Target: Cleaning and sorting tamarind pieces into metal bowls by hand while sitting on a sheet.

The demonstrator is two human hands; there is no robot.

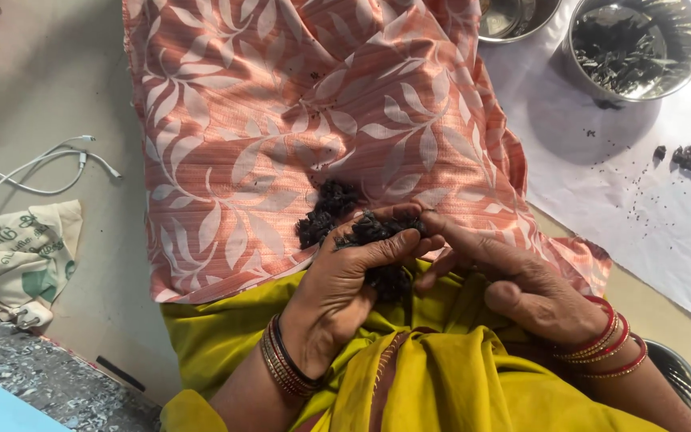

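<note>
My left hand (345, 280) is cupped over a clump of dark dried pods (377, 232), holding them against my lap. My right hand (513, 276) reaches in from the right, its fingertips pinching at the same clump near the top. More of the dark pods (325, 210) lie in a small heap on the salmon leaf-patterned cloth (281, 120) spread over my knees. Below the hands is yellow-green fabric (433, 376). Both wrists carry bangles.
A steel bowl (635, 46) with dark pieces stands at the upper right on a white sheet (649, 184), beside a second steel bowl (513, 18). Loose dark bits (685, 157) dot the sheet. White cables (41, 164) and a cloth bag (21, 256) lie left.
</note>
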